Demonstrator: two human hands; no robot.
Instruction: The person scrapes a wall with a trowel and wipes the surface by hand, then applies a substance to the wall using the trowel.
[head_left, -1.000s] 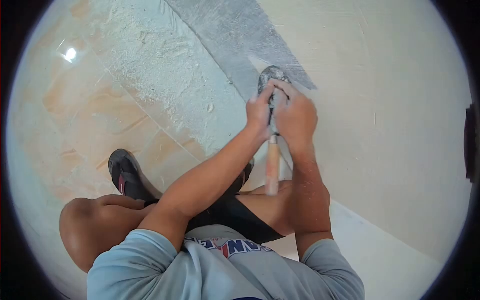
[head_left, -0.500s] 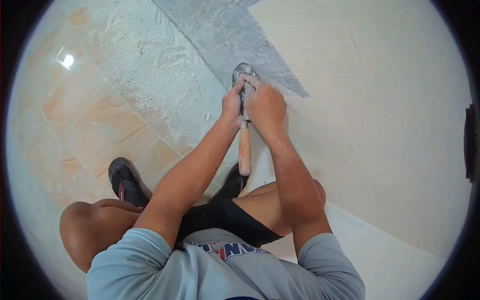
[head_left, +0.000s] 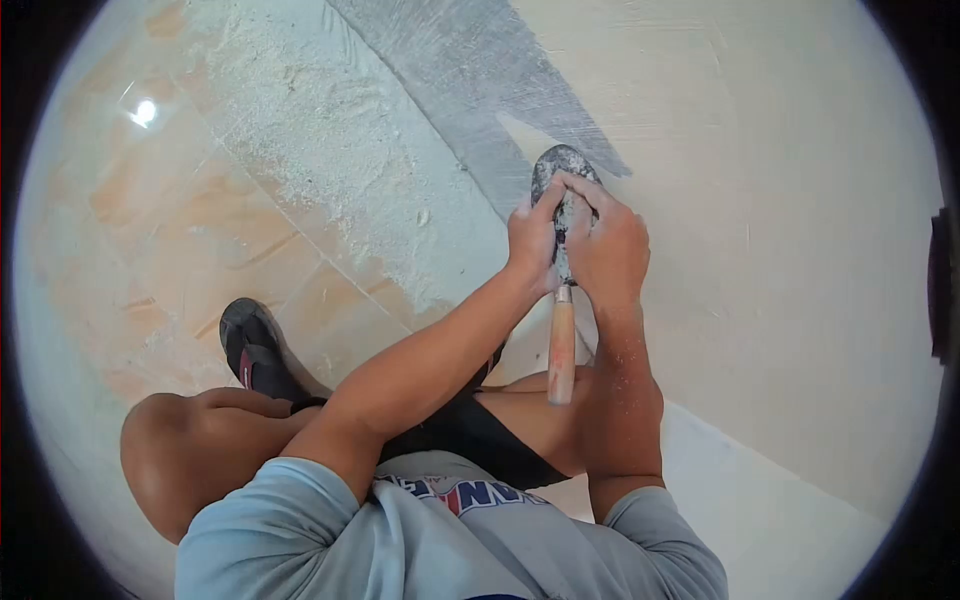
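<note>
1. Person squats at the foot of a wall, both hands on a trowel [head_left: 560, 215]. Landmark for everything below: the grey bare strip [head_left: 480, 80] of wall where the pale coat is gone.
2. Trowel blade sits flat at the lower end of the grey strip, right on the edge where the pale coat [head_left: 760, 200] begins. Likely held there because that edge is the working line.
3. Left hand [head_left: 532, 243]: fingers [head_left: 545, 205] pressed together on the blade's left side, tips pushing down. Looks like added pressure so the blade stays flat to the wall.
4. Right hand [head_left: 610, 250]: fingers curled over the blade's back and neck, not on the grip. Gripping low probably gives more force than the handle would.
5. Wooden handle [head_left: 561, 340] is free, pointing away from the strip toward the person's knee [head_left: 160, 440]; nothing holds it.
6. White crumbs and dust [head_left: 330, 130] lie on the floor tiles [head_left: 190, 230] left of the strip, thickest close to it.
7. Black shoe [head_left: 250, 350] sits on the tiles well below and left of the strip, feet braced for the squat.
</note>
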